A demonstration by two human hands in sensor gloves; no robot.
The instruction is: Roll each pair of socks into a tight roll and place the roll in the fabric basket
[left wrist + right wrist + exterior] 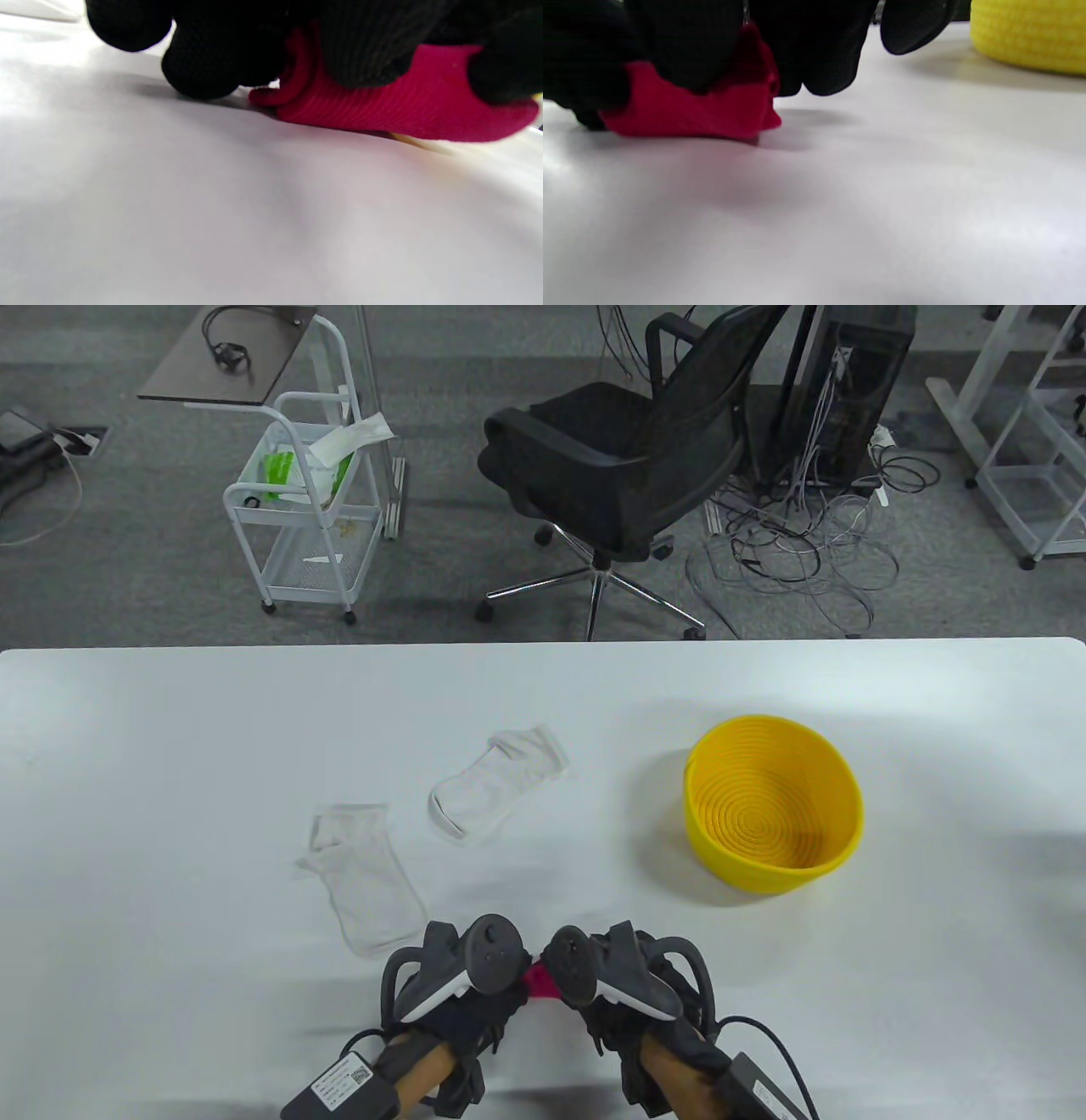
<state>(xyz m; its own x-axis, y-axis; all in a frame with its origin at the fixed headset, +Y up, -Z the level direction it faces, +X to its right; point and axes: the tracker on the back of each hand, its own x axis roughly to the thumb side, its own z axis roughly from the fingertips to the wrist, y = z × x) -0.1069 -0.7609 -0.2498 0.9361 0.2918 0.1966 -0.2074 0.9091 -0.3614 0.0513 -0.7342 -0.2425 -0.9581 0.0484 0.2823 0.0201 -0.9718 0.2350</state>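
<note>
With both the left hand (462, 984) and right hand (624, 984) curling their fingers (203, 72) around the red sock roll (540, 982) on the bench (170, 780), a slack grip could let it unroll before reaching the yellow basket (772, 814).

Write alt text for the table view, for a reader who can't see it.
Two gloved hands, left hand and right hand, meet over a red sock bundle at the near edge of a white table. Beyond lie two white socks and, right, an empty yellow basket.
</note>
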